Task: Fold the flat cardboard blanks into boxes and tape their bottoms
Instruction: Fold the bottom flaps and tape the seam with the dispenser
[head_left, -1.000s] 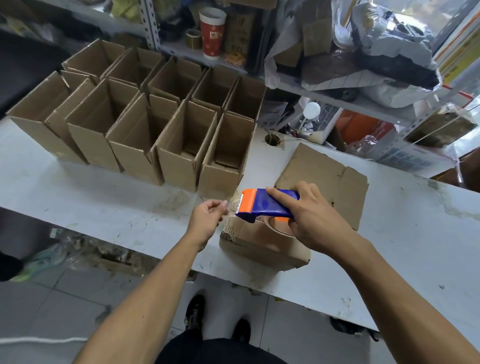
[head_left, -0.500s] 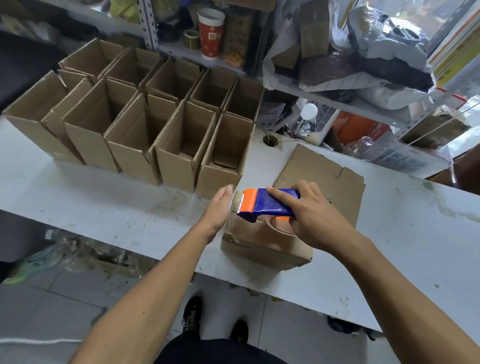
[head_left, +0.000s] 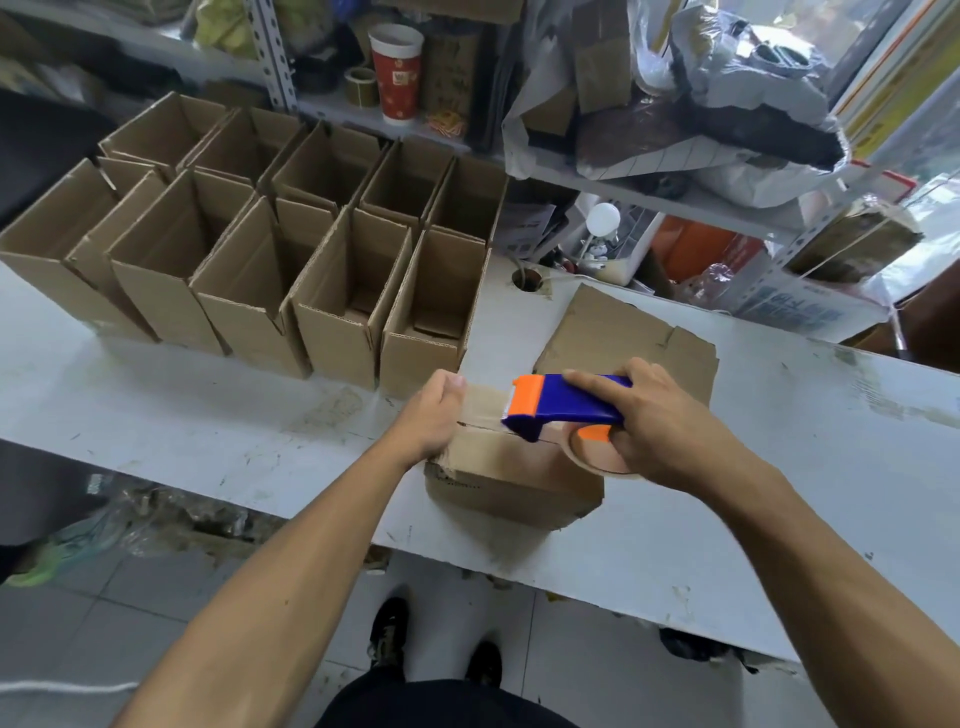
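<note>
Your left hand (head_left: 434, 415) presses flat fingers on the tape end over the upturned box (head_left: 511, 478) at the tabletop's near edge; your right hand (head_left: 662, 426) grips the tape dispenser (head_left: 563, 402). The strip looks off-seam, so it may wrinkle or leave the bottom flaps gaping.

No readable text anywhere in the scene.

The red and white paper cup (head_left: 396, 73) on the shelf far beyond the hands carries a pale emblem, too blurred to read. The white and blue package (head_left: 795, 312) beyond and to the right of the right hand (head_left: 660, 421) shows rows of blue print, too small to make out. The boxes bear no legible marks.
</note>
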